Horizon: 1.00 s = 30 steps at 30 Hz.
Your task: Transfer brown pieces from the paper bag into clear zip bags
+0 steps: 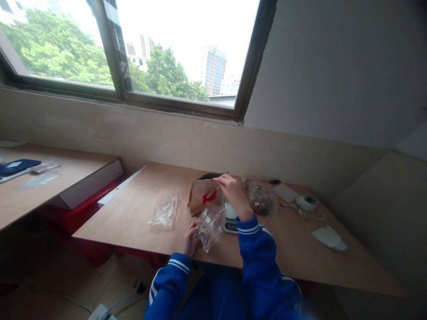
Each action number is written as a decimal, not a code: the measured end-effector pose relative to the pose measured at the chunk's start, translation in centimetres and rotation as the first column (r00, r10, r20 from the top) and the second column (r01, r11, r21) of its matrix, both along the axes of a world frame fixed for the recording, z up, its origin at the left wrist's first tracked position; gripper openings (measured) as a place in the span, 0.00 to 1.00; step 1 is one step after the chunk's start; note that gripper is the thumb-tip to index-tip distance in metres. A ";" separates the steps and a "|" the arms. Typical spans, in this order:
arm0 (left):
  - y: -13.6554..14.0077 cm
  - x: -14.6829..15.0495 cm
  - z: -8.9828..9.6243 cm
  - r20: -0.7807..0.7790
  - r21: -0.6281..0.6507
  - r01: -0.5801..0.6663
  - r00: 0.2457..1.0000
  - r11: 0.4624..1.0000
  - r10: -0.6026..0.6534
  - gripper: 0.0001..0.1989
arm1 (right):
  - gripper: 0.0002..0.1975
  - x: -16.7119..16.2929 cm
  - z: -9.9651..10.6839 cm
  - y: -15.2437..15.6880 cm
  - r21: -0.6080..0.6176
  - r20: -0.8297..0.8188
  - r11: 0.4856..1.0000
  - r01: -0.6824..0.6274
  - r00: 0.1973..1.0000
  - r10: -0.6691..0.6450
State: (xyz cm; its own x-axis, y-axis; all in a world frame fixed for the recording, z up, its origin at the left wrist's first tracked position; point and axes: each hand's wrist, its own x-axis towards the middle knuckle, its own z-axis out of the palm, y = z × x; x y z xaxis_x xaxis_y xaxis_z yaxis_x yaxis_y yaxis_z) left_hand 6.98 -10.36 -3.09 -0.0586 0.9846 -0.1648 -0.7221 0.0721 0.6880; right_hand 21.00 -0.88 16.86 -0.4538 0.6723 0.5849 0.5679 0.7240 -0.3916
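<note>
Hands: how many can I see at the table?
2: the left hand holds a clear plastic bag; the right hand is raised by the top of a brown paper bag. No others show.

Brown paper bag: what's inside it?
Only a dark inner wall shows at the mouth of the brown paper bag, by the right hand. The front wall covers the rest; any contents cannot be seen.

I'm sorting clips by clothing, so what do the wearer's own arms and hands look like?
Both arms are in long, bright blue sleeves. The left sleeve and right sleeve have white bands around the cuff and white striping along the arm. The left hand and right hand are bare, without gloves.
</note>
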 end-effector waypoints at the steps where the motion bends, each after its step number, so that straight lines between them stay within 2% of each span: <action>1: 0.0 0.0 0.0 -0.003 0.002 0.002 1.000 1.000 -0.002 0.12 | 0.12 -0.1 -0.2 0.1 -0.001 -0.012 1.000 0.004 1.000 -0.004; 6: -0.1 -0.1 -0.3 -0.016 -0.010 -0.015 1.000 1.000 0.015 0.13 | 0.09 -0.2 -0.5 0.0 0.014 -0.203 1.000 0.020 0.979 -0.017; 11: 0.0 -0.2 -0.5 -0.018 -0.005 -0.005 1.000 1.000 0.005 0.13 | 0.08 -0.8 0.8 0.4 0.101 -0.412 0.994 0.050 0.911 -0.004; 14: 0.0 -0.2 -0.3 -0.016 0.003 0.002 1.000 1.000 -0.002 0.12 | 0.10 -1.7 0.9 1.8 0.095 -0.420 0.994 0.049 0.908 -0.005; 18: -0.1 -0.1 0.0 -0.021 -0.008 -0.008 1.000 1.000 0.007 0.12 | 0.09 -2.6 -0.6 3.2 0.026 -0.346 0.999 -0.019 0.938 0.027; 24: 0.0 0.0 0.0 -0.047 -0.018 -0.015 0.999 1.000 0.014 0.13 | 0.12 -2.3 -2.3 0.5 0.055 -0.468 0.997 0.055 0.884 -0.023; 27: 0.1 0.2 -0.2 -0.087 -0.009 -0.012 0.996 1.000 0.011 0.13 | 0.12 -2.5 -3.1 -1.0 -0.074 -0.377 0.992 -0.101 0.924 0.066; 28: 0.1 0.3 -0.3 -0.100 -0.005 -0.006 0.995 1.000 0.006 0.12 | 0.12 -2.7 -3.6 -1.3 -0.161 -0.290 0.971 -0.176 0.949 0.124; 30: 0.1 0.6 -0.6 -0.128 -0.003 0.011 0.992 1.000 -0.011 0.12 | 0.11 -3.6 -5.1 -1.5 -0.400 -0.008 0.884 -0.240 0.966 0.259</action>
